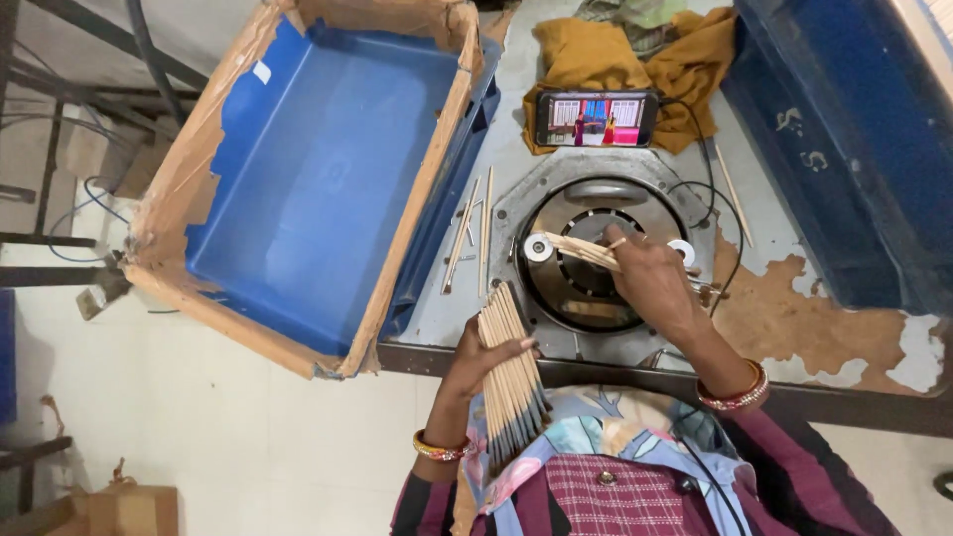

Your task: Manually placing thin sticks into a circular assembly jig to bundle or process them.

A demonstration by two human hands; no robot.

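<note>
Head cam looking down: the left hand [478, 355] is closed around a fat bundle of thin wooden sticks [510, 382] with dark tips, held just off the near edge of the metal worktable [794, 238]. Right hand [650, 278] is pinched on a few sticks [581, 250] laid across the round machine [586, 258] set into the table. Some loose sticks [469, 243] lie beside the machine's left rim. Past that there's a blue crate lined with cardboard [318, 169], and toward the far edge a phone [596, 118] propped on a mustard cloth [635, 60]
</note>
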